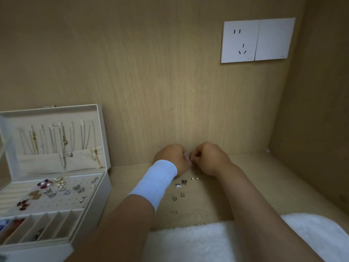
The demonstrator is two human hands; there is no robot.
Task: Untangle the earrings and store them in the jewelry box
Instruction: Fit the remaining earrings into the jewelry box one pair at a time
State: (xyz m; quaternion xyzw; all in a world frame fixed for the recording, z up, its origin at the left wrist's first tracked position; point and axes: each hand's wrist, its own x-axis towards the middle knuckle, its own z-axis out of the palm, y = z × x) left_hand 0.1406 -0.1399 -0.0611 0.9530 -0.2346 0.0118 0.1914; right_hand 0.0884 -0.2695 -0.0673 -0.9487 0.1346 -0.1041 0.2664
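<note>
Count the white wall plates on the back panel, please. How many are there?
2. The socket plate with plug holes sits upper right; the blank plate touches its right edge. None seems hidden.

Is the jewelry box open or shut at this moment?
Open. The jewelry box has its lid standing upright, showing necklaces hanging inside it, and the earring tray and front compartments are exposed.

The jewelry box (104, 148) is cream-white with a pale fabric lining, holding dark red and pearl-white pieces. The wristband (156, 180) is white. The desk (255, 176) shows light tan woodgrain; the socket plate (256, 40) is white.
</note>
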